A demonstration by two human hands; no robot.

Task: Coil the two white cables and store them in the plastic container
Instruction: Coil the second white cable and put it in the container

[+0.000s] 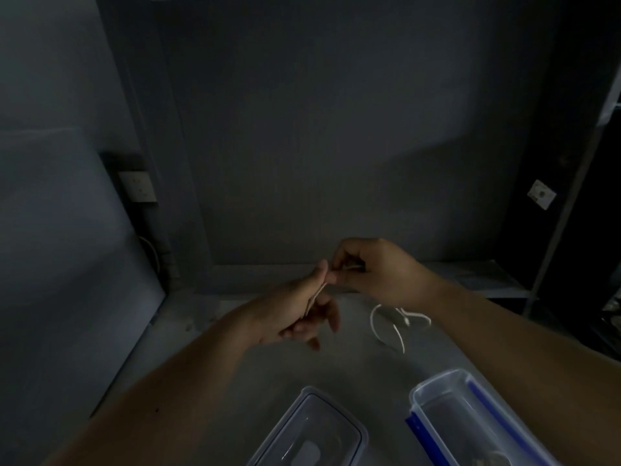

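From the head camera, the person holds one white cable (pixel 315 297) up between both hands, above the grey table (pixel 235 364). The left hand (pixel 295 314) is closed around a few gathered strands that run across its palm and up along the thumb; the right hand (pixel 376 269) pinches the same cable's end just above and to the right of that hold, fingertips nearly touching the left thumb. This looks like the winding of the first cable, with loops building on the left hand.

The second white cable (pixel 389 322) lies loose on the table, below and just right of the grip, under the right wrist. The plastic container (pixel 447 408) stands open, well below the grip towards the person, its lid (pixel 312 428) lying beside it to the left.

The next move probably calls for finishing the bundle without letting the loops spring apart, then lowering it into the container.

The room is dim, with dark grey walls behind the grip and a wall socket (pixel 137 186) far off to its left.
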